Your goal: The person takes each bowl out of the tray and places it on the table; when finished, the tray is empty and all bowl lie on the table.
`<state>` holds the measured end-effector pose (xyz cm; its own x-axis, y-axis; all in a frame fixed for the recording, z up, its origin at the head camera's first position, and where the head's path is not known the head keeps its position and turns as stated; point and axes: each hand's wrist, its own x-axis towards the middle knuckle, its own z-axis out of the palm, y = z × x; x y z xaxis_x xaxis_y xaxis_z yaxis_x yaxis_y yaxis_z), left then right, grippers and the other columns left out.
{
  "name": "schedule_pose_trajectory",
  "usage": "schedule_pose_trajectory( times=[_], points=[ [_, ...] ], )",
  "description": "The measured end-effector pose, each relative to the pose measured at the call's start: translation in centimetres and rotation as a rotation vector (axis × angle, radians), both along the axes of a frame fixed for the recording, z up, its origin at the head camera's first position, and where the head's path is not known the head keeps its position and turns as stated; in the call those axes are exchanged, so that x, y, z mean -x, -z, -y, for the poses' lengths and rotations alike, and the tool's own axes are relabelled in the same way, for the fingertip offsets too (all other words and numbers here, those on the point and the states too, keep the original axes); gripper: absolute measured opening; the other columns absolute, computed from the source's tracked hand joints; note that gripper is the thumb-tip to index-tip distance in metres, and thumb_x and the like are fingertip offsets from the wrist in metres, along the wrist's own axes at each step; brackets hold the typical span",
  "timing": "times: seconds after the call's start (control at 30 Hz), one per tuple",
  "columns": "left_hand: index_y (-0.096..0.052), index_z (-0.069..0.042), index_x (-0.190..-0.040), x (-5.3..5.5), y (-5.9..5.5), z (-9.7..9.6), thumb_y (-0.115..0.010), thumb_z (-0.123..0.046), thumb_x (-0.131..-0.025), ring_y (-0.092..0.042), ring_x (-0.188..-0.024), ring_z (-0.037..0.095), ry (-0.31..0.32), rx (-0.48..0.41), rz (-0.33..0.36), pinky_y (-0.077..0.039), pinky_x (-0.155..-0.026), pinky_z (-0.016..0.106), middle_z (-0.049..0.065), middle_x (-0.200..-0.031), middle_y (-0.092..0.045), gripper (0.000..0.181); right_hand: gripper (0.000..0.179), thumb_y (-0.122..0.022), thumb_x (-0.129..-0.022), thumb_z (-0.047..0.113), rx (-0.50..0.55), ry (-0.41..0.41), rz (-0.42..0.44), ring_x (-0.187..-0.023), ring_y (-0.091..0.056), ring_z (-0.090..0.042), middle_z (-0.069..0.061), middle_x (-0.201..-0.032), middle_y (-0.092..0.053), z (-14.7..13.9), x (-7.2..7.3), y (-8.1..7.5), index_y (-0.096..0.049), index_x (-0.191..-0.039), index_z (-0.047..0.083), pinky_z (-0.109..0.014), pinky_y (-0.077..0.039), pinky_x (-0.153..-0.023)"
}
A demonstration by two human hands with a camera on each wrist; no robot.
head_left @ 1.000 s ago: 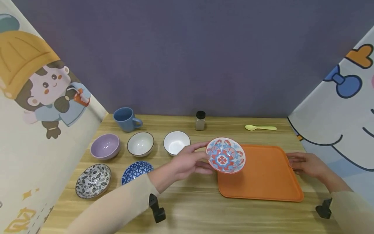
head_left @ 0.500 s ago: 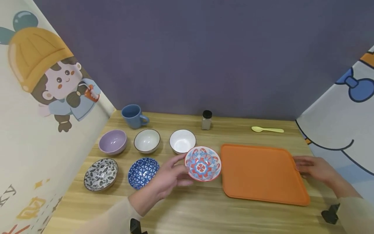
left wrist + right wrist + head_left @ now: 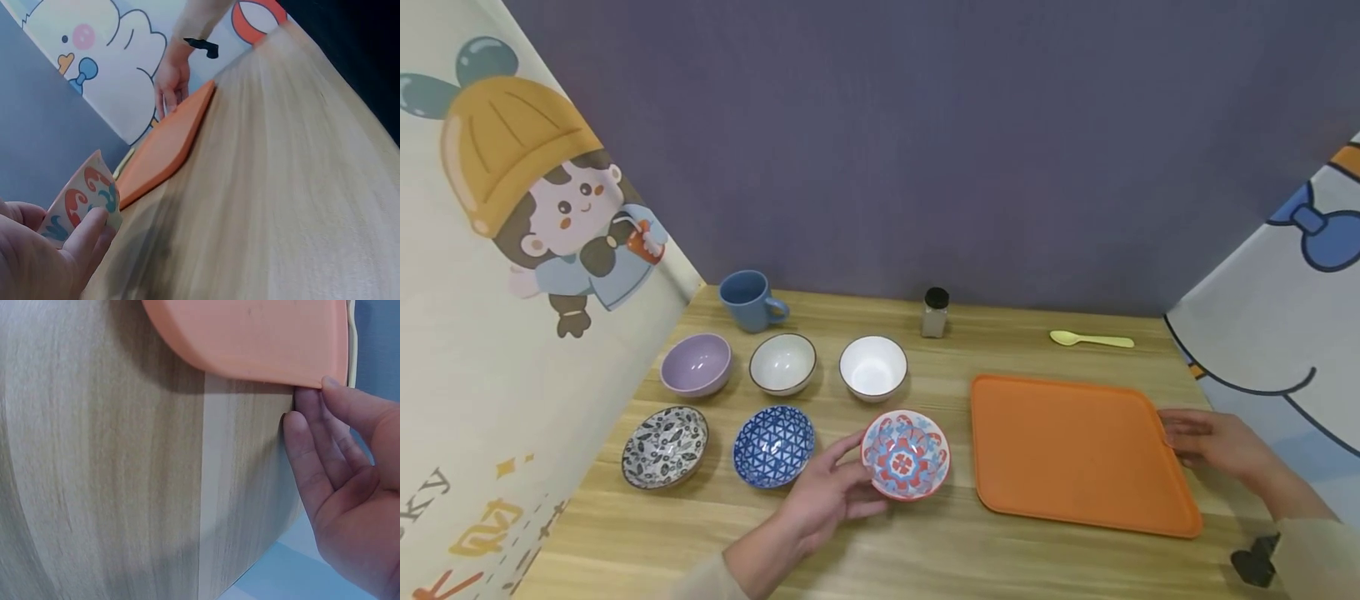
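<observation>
My left hand [image 3: 826,498] grips the left side of a small bowl [image 3: 906,456] with a red and blue flower pattern, thumb and fingers on its wall. In the left wrist view the bowl [image 3: 84,199] is tilted and appears to be above the wooden table, with a shadow nearby. To its right lies a flat orange tray [image 3: 1078,454]. My right hand [image 3: 1213,446] pinches the tray's right edge; in the right wrist view the thumb is on the rim [image 3: 275,380] and the fingers are underneath. A blue patterned bowl [image 3: 773,447] stands just left of my left hand.
A white bowl [image 3: 873,368], a dark-rimmed pale bowl [image 3: 782,364], a purple bowl [image 3: 697,365] and a black-leaf-patterned bowl [image 3: 666,447] stand left. Behind are a blue mug [image 3: 749,302], a black-capped jar [image 3: 935,313] and a yellow spoon [image 3: 1092,339]. Walls border the table.
My left hand has carried the flower-patterned bowl from over the tray's left edge leftward and nearer to me. The right hand stays at the tray's right edge. The head view has shifted slightly.
</observation>
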<state>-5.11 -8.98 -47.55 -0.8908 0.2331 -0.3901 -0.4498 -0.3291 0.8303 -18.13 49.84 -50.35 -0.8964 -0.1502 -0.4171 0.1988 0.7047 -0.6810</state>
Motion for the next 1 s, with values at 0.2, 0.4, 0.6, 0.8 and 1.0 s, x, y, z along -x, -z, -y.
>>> schedule_pose_trajectory(
  times=[0.2, 0.4, 0.6, 0.8, 1.0],
  points=[
    [-0.021, -0.014, -0.164, 0.0, 0.7, 0.4, -0.058, -0.003, -0.099, -0.071, -0.108, 0.039, -0.030, 0.020, -0.010, -0.060, -0.094, 0.055, 0.031, -0.144, -0.054, 0.076, 0.070, -0.065, -0.102, 0.026, 0.007, 0.005, 0.008, -0.090, -0.068, 0.003, -0.034, -0.135, -0.060, -0.1, -0.1, 0.1, -0.034, -0.152, -0.013, -0.033, -0.066, -0.078],
    [-0.018, -0.015, -0.165, 0.1, 1.1, 0.6, -0.057, -0.001, -0.098, -0.071, -0.108, 0.039, -0.047, 0.027, -0.019, -0.060, -0.094, 0.056, 0.032, -0.151, -0.046, 0.079, 0.071, -0.065, -0.103, 0.027, 0.008, 0.010, 0.020, -0.091, -0.067, 0.005, -0.033, -0.136, -0.060, -0.1, 0.1, 0.1, -0.033, -0.153, -0.012, -0.034, -0.066, -0.079],
    [-0.019, -0.016, -0.165, 0.1, 1.5, 0.8, -0.055, -0.001, -0.100, -0.070, -0.109, 0.039, -0.048, 0.036, -0.028, -0.061, -0.094, 0.055, 0.034, -0.149, -0.046, 0.076, 0.071, -0.064, -0.103, 0.027, -0.003, 0.008, 0.021, -0.090, -0.067, 0.004, -0.035, -0.136, -0.058, -0.2, 0.1, 0.2, -0.033, -0.153, -0.012, -0.034, -0.066, -0.079],
    [-0.016, -0.016, -0.165, -0.2, 1.8, 0.9, -0.052, 0.001, -0.101, -0.069, -0.112, 0.038, -0.037, 0.056, -0.029, -0.061, -0.094, 0.054, 0.034, -0.151, -0.044, 0.076, 0.069, -0.065, -0.102, 0.024, -0.011, 0.005, 0.011, -0.089, -0.067, 0.004, -0.035, -0.134, -0.060, 0.1, -0.2, -0.2, -0.034, -0.151, -0.014, -0.033, -0.066, -0.078],
    [-0.010, -0.016, -0.166, -0.2, 1.8, 1.1, -0.048, 0.001, -0.103, -0.064, -0.121, 0.043, -0.018, 0.100, -0.033, -0.061, -0.094, 0.055, 0.036, -0.158, -0.031, 0.076, 0.064, -0.064, -0.103, 0.023, -0.067, -0.050, -0.063, -0.090, -0.066, 0.003, -0.035, -0.129, -0.062, 0.9, -0.4, -0.7, -0.039, -0.148, -0.015, -0.032, -0.066, -0.077]
  ],
)
